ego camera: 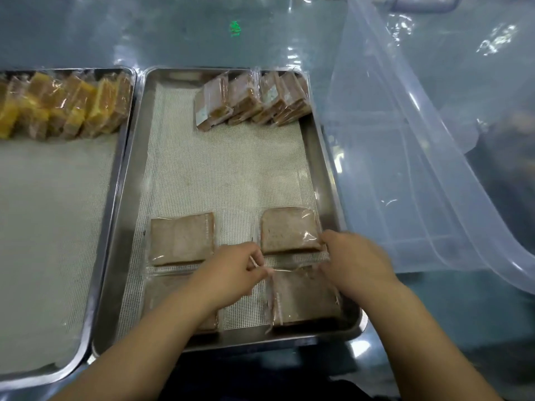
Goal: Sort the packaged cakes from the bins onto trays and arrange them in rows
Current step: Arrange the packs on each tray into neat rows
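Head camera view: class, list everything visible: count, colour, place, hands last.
Left tray: one, steel, left.
Middle tray: one, steel, centre.
Mesh liners: two, white, one per tray.
Yellow cakes: several, yellow, left tray's far end.
Standing brown cakes: several, brown, middle tray's far right corner.
Flat brown cakes: four, brown, middle tray's near end.
Clear bin: one, transparent, right of trays.
Table: one, blue-grey, beneath everything.
Left hand: one, pinching wrapper of near right flat cake.
Right hand: one, gripping same wrapper.
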